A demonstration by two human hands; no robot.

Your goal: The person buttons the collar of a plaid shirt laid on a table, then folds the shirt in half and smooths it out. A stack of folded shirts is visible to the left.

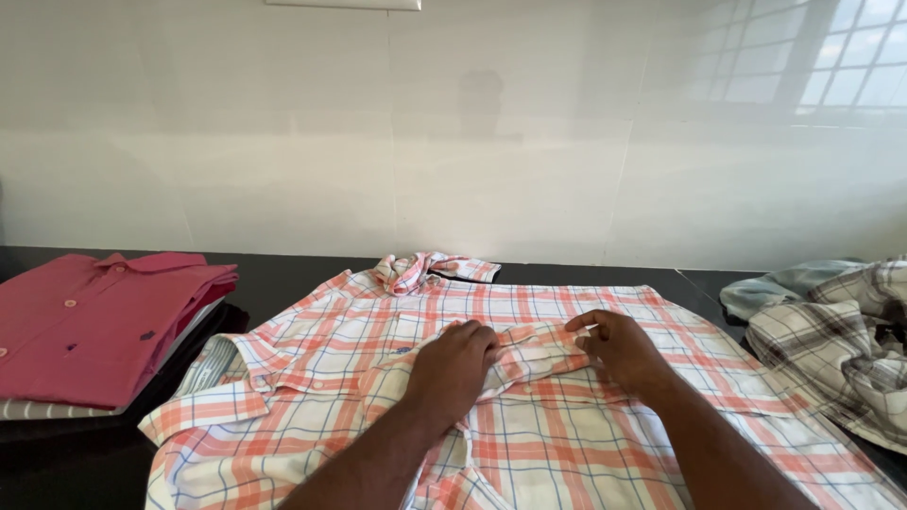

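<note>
An orange, white and blue checked shirt [605, 453] lies spread flat on a black counter [283, 279], collar toward the wall. My left hand [453, 364] rests on the middle of the shirt, fingers curled over a folded sleeve [534, 351]. My right hand [619, 348] pinches the same sleeve fabric just to the right, thumb and fingers closed on it. Both forearms reach in from the bottom edge.
A folded red shirt [90, 321] sits on a striped one at the left. A crumpled pile of grey checked and pale blue clothes [836, 340] lies at the right. A white tiled wall [453, 132] stands behind the counter.
</note>
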